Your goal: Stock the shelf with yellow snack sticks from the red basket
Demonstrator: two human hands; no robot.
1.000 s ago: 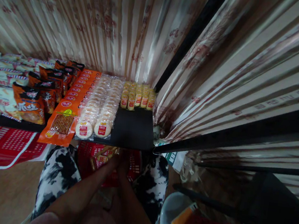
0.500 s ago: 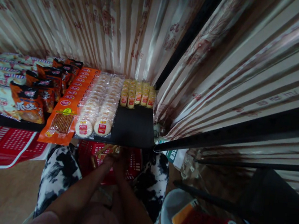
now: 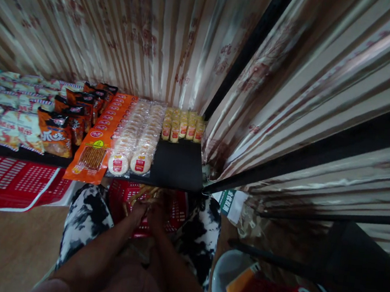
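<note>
Between my knees is a red plastic basket with small yellowish wrapped packets inside. My left hand and my right hand are close together over it, at the packets. Both look closed, but dim light and blur hide what the fingers hold. Just beyond the hands is the front edge of a black shelf. On it, small yellow-wrapped snacks stand in rows at the back right. Two rows of clear-wrapped round white crackers lie to their left.
Orange stick-snack packs, orange-and-black bags and white snack bags fill the shelf's left. Another red basket is below them. A pale tub with red packages stands right. Black poles and a curtain enclose the shelf.
The view has shifted a little, so the shelf goods appear farther right. My hands remain in the basket and sit slightly farther apart than before.
</note>
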